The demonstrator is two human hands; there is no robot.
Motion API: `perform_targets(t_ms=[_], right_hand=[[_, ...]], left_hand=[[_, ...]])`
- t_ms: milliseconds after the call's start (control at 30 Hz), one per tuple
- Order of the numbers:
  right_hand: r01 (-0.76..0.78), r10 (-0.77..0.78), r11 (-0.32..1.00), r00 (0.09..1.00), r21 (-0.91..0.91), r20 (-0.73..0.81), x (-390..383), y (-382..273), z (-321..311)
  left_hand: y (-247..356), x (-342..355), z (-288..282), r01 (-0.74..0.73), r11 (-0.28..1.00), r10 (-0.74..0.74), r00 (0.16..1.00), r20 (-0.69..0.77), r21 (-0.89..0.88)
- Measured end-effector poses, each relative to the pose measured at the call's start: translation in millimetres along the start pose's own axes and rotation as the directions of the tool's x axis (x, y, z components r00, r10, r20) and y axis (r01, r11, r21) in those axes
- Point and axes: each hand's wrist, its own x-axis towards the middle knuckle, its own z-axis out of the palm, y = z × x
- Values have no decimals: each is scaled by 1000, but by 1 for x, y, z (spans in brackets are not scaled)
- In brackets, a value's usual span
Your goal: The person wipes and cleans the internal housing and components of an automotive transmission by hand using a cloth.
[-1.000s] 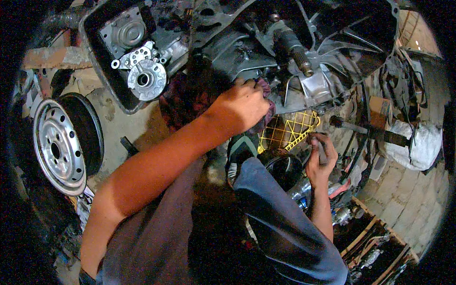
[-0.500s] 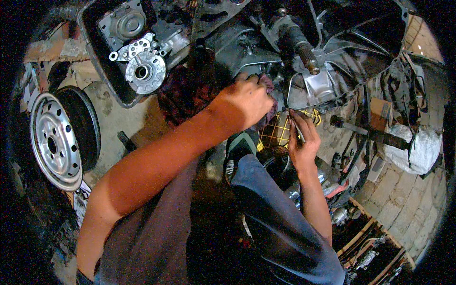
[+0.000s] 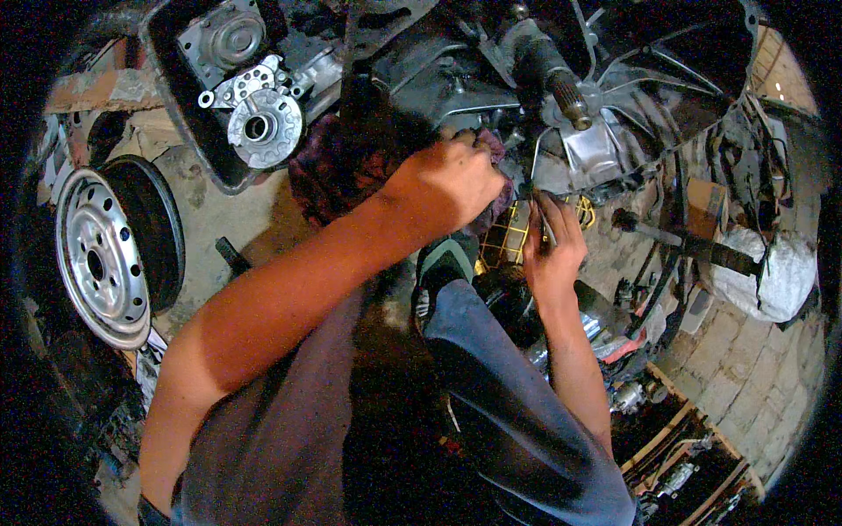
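In the middle, my left hand point(image 3: 463, 180) is closed on a dark purple-red rag point(image 3: 324, 175), whose cloth hangs to its left and bunches at its knuckles. The hand is against the lower part of a dark metal gearbox housing point(image 3: 605, 153). From this housing a splined shaft point(image 3: 561, 92) sticks out toward me. Below the housing's edge, my right hand point(image 3: 554, 245) pinches a thin, rod-like metal piece point(image 3: 548, 233) between thumb and fingers, pointing upward. Its exact kind and its upper end cannot be made out.
A black tray point(image 3: 219, 171) with metal pump-like parts point(image 3: 263, 127) sits at upper left. At far left stands a steel wheel rim point(image 3: 103, 259). A yellow wire guard point(image 3: 504, 241) lies beneath my hands. At right are a shaft point(image 3: 684, 245), a white sack point(image 3: 776, 280) and a wooden crate point(image 3: 702, 421).
My right hand has shifted slightly left and up with the thin metal piece. My left hand stays on the rag, nearly in place.
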Motion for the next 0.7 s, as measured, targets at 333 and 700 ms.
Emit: perform_targets(t_ms=[333,700], right_hand=[[23,-21,999,999,32,-50,-6,-2,5],[92,-90,993,996,-71,23,-9,-4,1]], left_hand=[[1,1,3,4,1000,-4,1000,8,12],[0,4,-1,1,1000,-2,998,68,6]])
